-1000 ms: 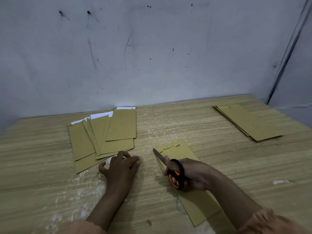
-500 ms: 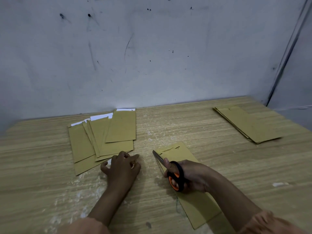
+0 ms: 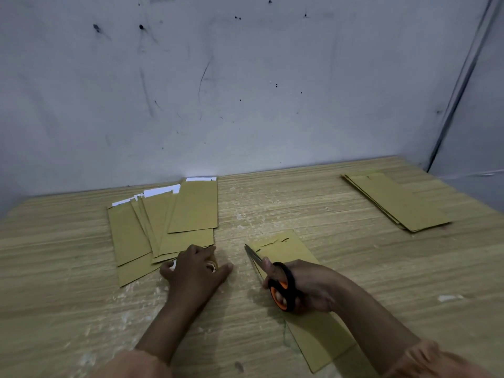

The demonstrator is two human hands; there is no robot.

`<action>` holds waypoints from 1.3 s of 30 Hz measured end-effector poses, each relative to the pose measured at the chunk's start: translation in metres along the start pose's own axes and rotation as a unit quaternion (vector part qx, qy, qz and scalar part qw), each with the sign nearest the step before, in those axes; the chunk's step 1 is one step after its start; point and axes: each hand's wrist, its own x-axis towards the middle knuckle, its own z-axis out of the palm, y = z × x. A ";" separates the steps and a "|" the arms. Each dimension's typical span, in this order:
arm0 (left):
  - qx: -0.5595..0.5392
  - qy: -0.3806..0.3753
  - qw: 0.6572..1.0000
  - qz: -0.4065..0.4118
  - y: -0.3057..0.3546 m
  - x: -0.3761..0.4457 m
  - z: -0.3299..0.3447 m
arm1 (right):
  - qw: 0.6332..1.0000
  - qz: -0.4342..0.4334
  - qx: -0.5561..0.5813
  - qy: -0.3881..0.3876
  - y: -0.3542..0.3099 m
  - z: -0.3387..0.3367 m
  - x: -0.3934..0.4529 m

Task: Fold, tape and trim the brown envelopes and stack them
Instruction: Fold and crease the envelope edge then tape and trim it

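Two hands at a wooden table (image 3: 81,309) with brown envelopes.
Left hand (image 3: 195,271) cups a tape roll (image 3: 212,266); right hand (image 3: 305,287) grips orange-and-black scissors (image 3: 275,282) over one flat envelope (image 3: 321,339); two stacks lie flat.

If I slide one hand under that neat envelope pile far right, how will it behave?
The far-right envelope pile is thin flat paper, so it probably sags at unsupported ends. Nothing visibly binds the sheets; they may fan apart. It likely feels light and slides easily on the table.

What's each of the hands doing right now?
Left hand: curled over a tape roll on the table.
Right hand: holding the scissors over an envelope.
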 end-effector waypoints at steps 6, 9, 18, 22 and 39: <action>-0.053 -0.012 0.999 0.003 -0.004 0.005 -0.004 | 1.000 -0.004 0.002 0.007 -0.001 0.001 0.000; -0.117 -0.027 0.993 0.006 -0.008 0.006 -0.004 | 1.000 0.000 0.000 0.008 -0.001 0.001 0.000; -0.147 -0.044 0.988 0.010 -0.013 0.014 -0.016 | 1.000 0.018 0.006 -0.006 -0.002 0.000 -0.001; -0.047 -0.039 0.997 0.042 0.011 0.017 -0.023 | 0.999 0.042 0.021 -0.013 -0.003 -0.001 -0.001; 0.092 -0.151 0.977 0.120 0.044 0.029 -0.011 | 0.998 0.047 0.011 -0.046 -0.007 -0.013 -0.013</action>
